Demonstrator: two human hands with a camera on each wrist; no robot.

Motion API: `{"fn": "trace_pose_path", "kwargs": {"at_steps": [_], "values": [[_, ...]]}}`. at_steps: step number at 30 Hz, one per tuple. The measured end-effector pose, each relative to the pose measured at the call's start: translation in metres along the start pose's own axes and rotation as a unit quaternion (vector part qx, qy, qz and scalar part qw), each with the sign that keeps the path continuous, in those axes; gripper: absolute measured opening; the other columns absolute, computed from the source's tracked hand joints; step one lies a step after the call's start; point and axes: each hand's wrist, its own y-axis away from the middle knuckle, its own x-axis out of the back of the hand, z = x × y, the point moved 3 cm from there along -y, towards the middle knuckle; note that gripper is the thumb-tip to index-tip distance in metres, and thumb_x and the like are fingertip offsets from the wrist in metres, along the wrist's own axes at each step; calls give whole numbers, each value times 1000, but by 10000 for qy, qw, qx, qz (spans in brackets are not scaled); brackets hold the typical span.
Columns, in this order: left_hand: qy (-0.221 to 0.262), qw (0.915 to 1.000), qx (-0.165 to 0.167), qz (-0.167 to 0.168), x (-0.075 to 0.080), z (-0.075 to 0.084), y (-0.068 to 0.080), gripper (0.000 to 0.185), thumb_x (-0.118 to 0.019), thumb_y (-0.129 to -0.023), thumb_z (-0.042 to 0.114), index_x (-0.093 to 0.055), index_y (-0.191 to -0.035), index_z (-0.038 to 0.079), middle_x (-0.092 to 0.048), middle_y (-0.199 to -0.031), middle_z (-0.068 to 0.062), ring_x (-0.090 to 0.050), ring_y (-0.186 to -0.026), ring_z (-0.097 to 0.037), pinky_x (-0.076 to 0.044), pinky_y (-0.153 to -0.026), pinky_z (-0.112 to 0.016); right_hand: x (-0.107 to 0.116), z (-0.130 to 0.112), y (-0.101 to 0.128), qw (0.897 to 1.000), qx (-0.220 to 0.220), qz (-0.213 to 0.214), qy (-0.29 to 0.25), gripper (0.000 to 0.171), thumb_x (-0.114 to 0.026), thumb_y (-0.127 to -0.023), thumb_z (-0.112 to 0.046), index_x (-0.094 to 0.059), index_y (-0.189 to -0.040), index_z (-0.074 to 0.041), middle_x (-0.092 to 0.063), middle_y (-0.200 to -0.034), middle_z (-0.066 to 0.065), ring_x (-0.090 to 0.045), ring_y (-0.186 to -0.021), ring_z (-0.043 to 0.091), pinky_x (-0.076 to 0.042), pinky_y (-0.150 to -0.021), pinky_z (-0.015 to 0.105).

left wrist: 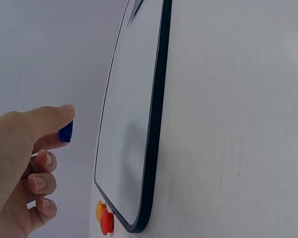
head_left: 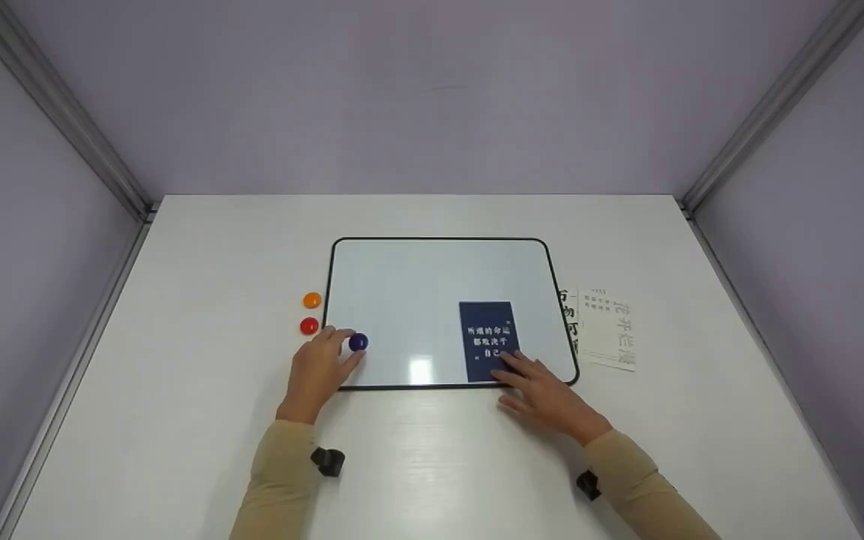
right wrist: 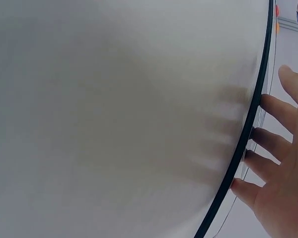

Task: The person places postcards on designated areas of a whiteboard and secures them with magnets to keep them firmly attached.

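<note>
Dark blue printed card (head_left: 487, 341) lay on black-framed whiteboard (head_left: 402, 292), flat right hand (head_left: 544, 394) pressing it. Left hand (head_left: 321, 371) pinched round blue magnet (head_left: 358, 342), not yet on card. Orange magnet (head_left: 312, 300), red magnet (head_left: 309, 326) unused on white counter (head_left: 177, 337).

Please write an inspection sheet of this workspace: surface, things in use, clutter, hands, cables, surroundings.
Surface: white table, flat, no marks seen.
Things in use: whiteboard with black frame lies flat; dark blue card with white print lies on its near right part; blue magnet at its near left edge.
Clutter: orange magnet and red magnet on the table left of the board; pale printed cards right of the board.
Hands: left hand pinches the blue magnet; right hand lies with straight fingers on the card's near edge.
Cables: nothing seen.
Surroundings: lilac walls with metal corner rails.
</note>
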Motion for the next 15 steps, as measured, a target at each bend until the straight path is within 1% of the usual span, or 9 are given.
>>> {"fn": "trace_pose_path", "kwargs": {"at_steps": [4, 10, 15], "values": [[120, 9999, -53, -10, -1, 4, -2, 38, -74, -84, 27, -67, -115, 6, -68, -98, -13, -66, -85, -26, -60, -84, -37, 1, -1, 0, 10000, -41, -9, -62, 48, -55, -96, -40, -53, -139, -17, -36, -157, 12, -29, -147, 37, -25, -121, 56], [252, 9996, -2, -113, -1, 11, -7, 37, -73, -85, 28, -67, -115, 6, -68, -98, -12, -66, -85, -23, -60, -85, -34, 1, -1, -1, 10000, -66, -25, -16, 49, -55, -96, -40, -52, -139, -17, -35, -157, 12, -29, -148, 36, -24, -121, 55], [263, 9995, -21, -182, -1, 17, -11, 38, -74, -85, 28, -68, -115, 6, -67, -94, -11, -60, -77, -20, -59, -79, -32, 3, -2, -1, 10000, -42, -1, -12, 49, -55, -96, -39, -53, -139, -17, -36, -156, 13, -30, -147, 37, -25, -121, 55]]}}
